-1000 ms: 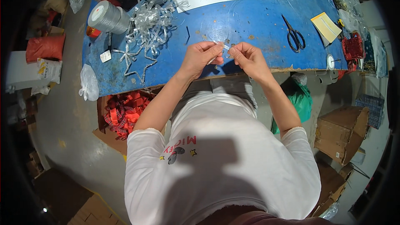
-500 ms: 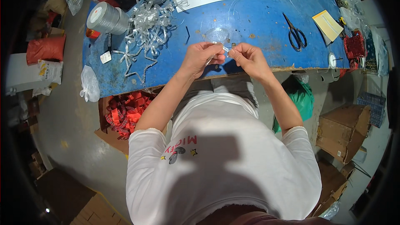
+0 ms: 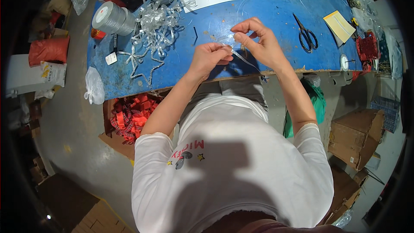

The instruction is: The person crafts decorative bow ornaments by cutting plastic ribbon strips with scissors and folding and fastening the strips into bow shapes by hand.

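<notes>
Head view: a thin silver ribbon [image 3: 235, 51] is pinched between the fingers of the left hand [image 3: 210, 58] and right hand [image 3: 258, 43], above the blue worktop's [image 3: 267, 17] near edge. Scissors [image 3: 306, 34] lie toward its right edge.

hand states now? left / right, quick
Left hand: closed, pinching the silver ribbon strip.
Right hand: closed, fingertips pinching the same ribbon strip's upper end above the blue table.

A small craft workshop for ribbon decorations, shown by the scuffed blue counter [image 3: 276, 34] with silver ribbon spools [image 3: 113, 18], loose ribbon bows [image 3: 157, 28] and scissors [image 3: 305, 34], a box of red ribbons [image 3: 129, 114] and cardboard cartons [image 3: 355, 136] on the concrete floor [image 3: 73, 125].
</notes>
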